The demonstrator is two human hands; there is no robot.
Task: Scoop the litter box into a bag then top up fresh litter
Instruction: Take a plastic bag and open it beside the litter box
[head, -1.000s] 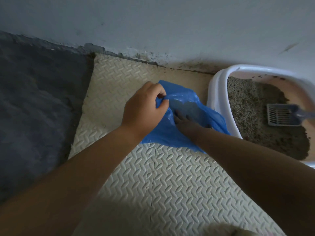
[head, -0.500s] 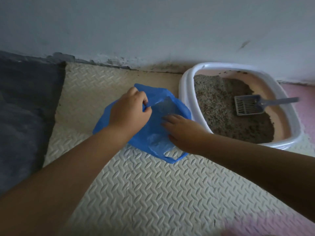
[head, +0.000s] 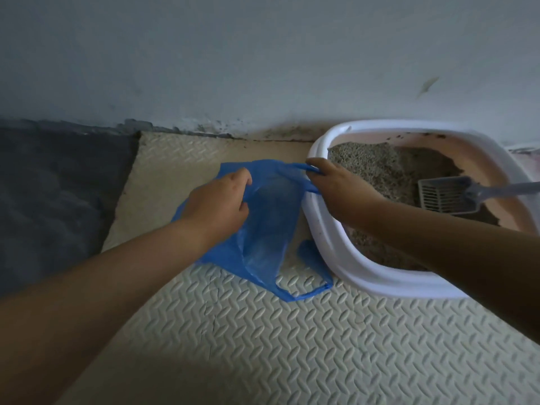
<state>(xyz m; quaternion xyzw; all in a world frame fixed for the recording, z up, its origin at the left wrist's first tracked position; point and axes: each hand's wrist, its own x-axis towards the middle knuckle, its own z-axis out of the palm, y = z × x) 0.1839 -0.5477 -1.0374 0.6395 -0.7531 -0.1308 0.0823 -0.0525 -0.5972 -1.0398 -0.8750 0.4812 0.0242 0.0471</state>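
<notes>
A thin blue plastic bag [head: 263, 229] lies on the cream foam mat, just left of the litter box. My left hand [head: 219, 203] grips the bag's left edge. My right hand [head: 336, 188] grips one of its handle loops over the box's white rim [head: 321, 229], so the bag's mouth is stretched between them. The box is white outside and pink inside, and holds grey litter [head: 377, 168] heaped on its left side. A grey slotted scoop [head: 447, 195] lies in the litter, handle pointing right.
The textured cream foam mat [head: 292, 346] covers the floor in front of me. A dark grey rug [head: 49, 194] lies to the left. A pale wall [head: 263, 68] with a stained base runs close behind the box and the bag.
My right hand has left the bag's middle, moved right and taken a handle loop by the box rim. The bag's mouth is now pulled wider. The view shifted slightly.
</notes>
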